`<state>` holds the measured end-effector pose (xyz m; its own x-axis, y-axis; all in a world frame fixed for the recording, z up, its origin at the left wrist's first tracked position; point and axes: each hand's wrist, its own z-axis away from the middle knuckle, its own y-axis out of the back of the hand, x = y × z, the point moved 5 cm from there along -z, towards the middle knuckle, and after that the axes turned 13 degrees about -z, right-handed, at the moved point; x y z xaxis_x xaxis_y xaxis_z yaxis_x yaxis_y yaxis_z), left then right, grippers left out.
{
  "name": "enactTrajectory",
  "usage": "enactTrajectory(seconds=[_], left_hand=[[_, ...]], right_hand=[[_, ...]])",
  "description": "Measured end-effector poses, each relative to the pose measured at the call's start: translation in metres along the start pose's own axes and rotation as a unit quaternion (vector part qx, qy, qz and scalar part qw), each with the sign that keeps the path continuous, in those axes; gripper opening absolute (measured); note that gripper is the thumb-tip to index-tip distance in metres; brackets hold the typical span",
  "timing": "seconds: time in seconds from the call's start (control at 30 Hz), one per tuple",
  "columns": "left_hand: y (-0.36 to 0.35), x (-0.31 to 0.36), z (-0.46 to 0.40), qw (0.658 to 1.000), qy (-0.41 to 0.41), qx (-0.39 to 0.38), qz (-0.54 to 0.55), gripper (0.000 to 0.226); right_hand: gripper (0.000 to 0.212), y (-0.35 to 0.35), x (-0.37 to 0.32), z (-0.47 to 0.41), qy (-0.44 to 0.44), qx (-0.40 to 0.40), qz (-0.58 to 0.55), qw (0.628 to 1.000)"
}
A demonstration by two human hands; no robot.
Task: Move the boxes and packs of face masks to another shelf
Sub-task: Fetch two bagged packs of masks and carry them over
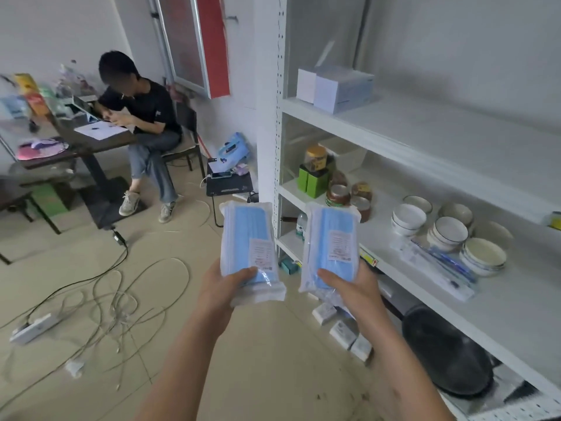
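each of the hands was clamped on one pack of face masks, held up side by side in front of the white shelf unit (425,138). the left hand (224,287) gripped the left pack (247,238) at its lower end, thumb across the front, and the right hand (352,287) held the right pack (332,241) the same way. the two packs stood nearly upright, close together but apart, and clear of every shelf

these packs looked light and soft: thin blue masks stacked in clear, crinkly film, which was probably slippery. a grip round the lower body, where the stack is thick, seemed sound; pinching only the loose sealed film at the end would likely let a pack slide or sag. nothing about them looked fragile, so they could be laid flat without much care

on the shelf unit, the upper shelf carried two pale mask boxes (340,88) near its left end, with bare white board to their right. the shelf below held jars (337,194), green tins (312,182) and stacked bowls (449,233). a dark pan (449,354) lay on a lower shelf

left of the shelf unit, tangled cables (115,299) and a power strip (33,328) lay on the tiled floor, and farther left a person (142,117) sat at a cluttered worktop (76,141)
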<state>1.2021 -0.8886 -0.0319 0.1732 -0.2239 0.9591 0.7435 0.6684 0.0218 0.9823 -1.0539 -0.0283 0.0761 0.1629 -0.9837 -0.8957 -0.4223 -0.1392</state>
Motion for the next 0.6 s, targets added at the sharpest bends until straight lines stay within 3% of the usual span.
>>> enactTrajectory(seconds=[0.23,0.4,0.6], left_hand=[[0.023,0.027,-0.119,0.999,0.016,-0.004,0.030,0.048],[0.036,0.066,-0.209,0.999,0.007,-0.044,0.020,0.046],[0.030,0.125,-0.293,0.993,-0.023,-0.117,0.017,0.042]], right_hand=[[0.052,-0.054,-0.003,-0.117,0.002,0.015,0.008,1.000],[0.057,-0.099,-0.016,-0.188,0.009,0.039,-0.014,0.999],[0.060,-0.115,-0.066,-0.246,0.076,0.109,-0.017,0.991]])
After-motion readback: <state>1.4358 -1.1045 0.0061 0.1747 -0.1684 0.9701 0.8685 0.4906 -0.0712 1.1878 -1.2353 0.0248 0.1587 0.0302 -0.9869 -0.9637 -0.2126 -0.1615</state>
